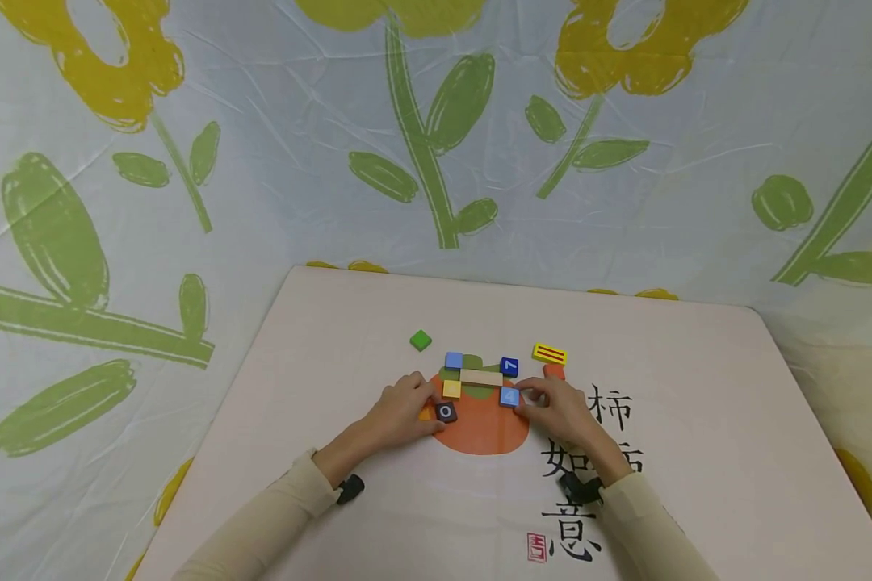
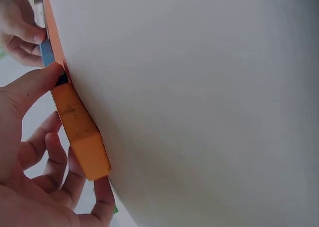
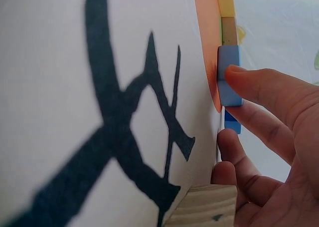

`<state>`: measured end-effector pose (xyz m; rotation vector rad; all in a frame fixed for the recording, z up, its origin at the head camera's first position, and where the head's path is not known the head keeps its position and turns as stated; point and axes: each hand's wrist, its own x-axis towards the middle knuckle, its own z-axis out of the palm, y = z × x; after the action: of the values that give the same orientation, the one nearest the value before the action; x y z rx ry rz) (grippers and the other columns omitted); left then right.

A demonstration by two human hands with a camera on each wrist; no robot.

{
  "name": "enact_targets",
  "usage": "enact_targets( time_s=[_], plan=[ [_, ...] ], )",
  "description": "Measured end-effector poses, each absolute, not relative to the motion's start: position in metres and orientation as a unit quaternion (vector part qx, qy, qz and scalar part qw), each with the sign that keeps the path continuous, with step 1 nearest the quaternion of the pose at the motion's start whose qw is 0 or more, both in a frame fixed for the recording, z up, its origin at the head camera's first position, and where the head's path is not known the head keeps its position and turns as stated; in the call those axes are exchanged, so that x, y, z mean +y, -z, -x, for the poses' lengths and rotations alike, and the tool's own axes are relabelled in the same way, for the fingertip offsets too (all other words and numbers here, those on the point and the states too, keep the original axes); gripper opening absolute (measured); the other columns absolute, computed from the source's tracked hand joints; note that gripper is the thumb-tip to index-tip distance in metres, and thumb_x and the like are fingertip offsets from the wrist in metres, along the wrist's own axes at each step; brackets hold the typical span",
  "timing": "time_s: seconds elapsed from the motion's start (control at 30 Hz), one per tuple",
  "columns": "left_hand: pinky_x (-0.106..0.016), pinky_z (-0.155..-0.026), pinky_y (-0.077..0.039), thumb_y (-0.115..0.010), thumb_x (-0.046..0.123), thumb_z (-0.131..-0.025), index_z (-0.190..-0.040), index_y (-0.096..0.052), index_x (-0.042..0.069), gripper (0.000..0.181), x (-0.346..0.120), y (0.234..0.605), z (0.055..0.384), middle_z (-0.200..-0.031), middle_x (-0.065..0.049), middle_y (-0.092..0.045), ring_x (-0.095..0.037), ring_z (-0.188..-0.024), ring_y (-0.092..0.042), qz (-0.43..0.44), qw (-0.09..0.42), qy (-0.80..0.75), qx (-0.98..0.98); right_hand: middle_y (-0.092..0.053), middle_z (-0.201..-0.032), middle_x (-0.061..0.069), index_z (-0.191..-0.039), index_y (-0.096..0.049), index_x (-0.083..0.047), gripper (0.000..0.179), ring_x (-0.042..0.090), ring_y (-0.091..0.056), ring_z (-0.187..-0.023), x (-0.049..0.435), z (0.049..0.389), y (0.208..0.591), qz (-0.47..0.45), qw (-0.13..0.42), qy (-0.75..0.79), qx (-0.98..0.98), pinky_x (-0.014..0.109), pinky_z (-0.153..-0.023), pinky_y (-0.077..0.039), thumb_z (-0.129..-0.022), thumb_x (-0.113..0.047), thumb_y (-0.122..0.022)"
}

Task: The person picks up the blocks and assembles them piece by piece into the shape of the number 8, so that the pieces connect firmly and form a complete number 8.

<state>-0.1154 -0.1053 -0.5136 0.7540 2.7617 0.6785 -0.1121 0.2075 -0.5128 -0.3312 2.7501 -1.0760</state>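
Note:
My left hand (image 1: 403,411) is at the left side of the printed orange persimmon. Its thumb presses the near side of a black block (image 1: 446,411) marked 0, with the other fingers bent around the far side. An orange block (image 2: 82,132) lies within that hand, against the black one. On the right, my right hand (image 1: 561,410) pinches a light blue block (image 1: 509,396) marked 4 between thumb and index finger. Beside them are a plain wooden bar (image 1: 481,378), a yellow block (image 1: 451,389), another light blue block (image 1: 454,360) and a dark blue block (image 1: 509,366) marked 7.
A green block (image 1: 421,340) lies at the far left of the group. Beyond the right hand are a yellow block with red stripes (image 1: 549,353) and a red-orange block (image 1: 554,371). Printed black characters mark the pale tabletop (image 1: 705,387); a flowered cloth (image 1: 291,161) hangs behind.

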Motion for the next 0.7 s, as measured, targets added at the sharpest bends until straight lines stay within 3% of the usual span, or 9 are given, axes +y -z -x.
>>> enact_targets(
  time_s=[0.33, 0.7],
  plan=[
    [-0.034, -0.067, -0.035, -0.082, 0.041, -0.083, -0.097, -0.06, 0.02, 0.033, -0.096, 0.513, 0.115, -0.09, 0.005, -0.043, -0.013, -0.083, -0.044, -0.218, 0.123, -0.23, 0.94, -0.061, -0.096, 0.001, -0.116, -0.073, -0.017, 0.028, 0.019, -0.052, -0.08, 0.207, 0.113, 0.513, 0.105, 0.09, 0.367, 0.92, 0.035, -0.065, -0.043, -0.089, -0.023, -0.078],
    [-0.037, -0.068, -0.034, -0.081, 0.043, -0.083, -0.097, -0.06, 0.019, 0.035, -0.094, 0.511, 0.115, -0.088, 0.004, -0.043, -0.012, -0.078, -0.043, -0.216, 0.115, -0.241, 0.939, -0.06, -0.095, 0.001, -0.116, -0.073, -0.017, 0.028, 0.019, -0.051, -0.079, 0.208, 0.113, 0.513, 0.11, 0.086, 0.367, 0.92, 0.034, -0.064, -0.042, -0.088, -0.023, -0.078]
  ],
)
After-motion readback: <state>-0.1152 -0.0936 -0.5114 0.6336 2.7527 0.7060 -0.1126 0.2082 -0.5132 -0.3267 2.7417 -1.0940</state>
